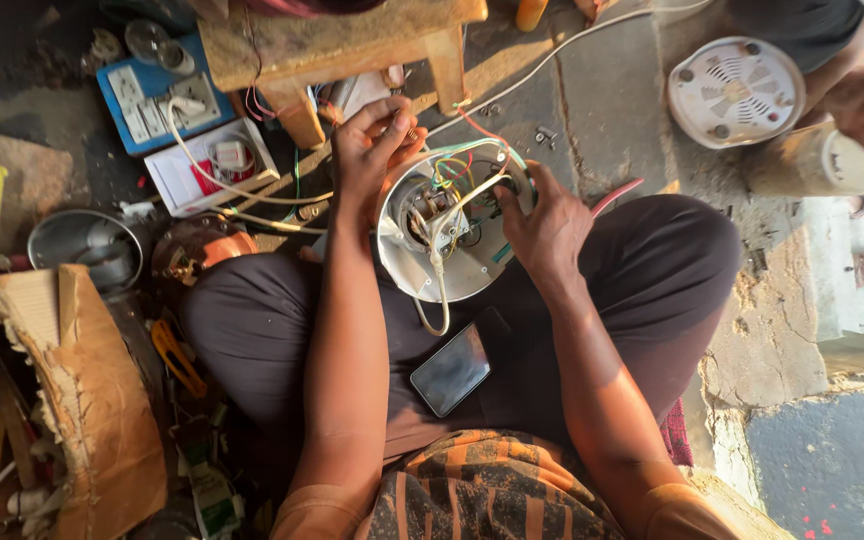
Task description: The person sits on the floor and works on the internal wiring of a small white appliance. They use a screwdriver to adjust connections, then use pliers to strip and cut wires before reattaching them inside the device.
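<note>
An opened round appliance base (449, 262), its wiring exposed, is rested on the seated person's lap. Its upper left rim is gripped by the left hand (372, 150), fingers curled closed on it; its right rim is clasped by the right hand (542, 225). A white cord (439, 290) is seen hanging from the base. A phone (451, 369) lies on the lap just below. A wooden stool (342, 45) stands beyond, a white fan cover (735, 90) far right.

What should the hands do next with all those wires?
Probably tuck the loose coloured wires back inside the round white open appliance base. The left hand pinches at its rim, the right hand steadies it, and the wires loop above the motor.
</note>
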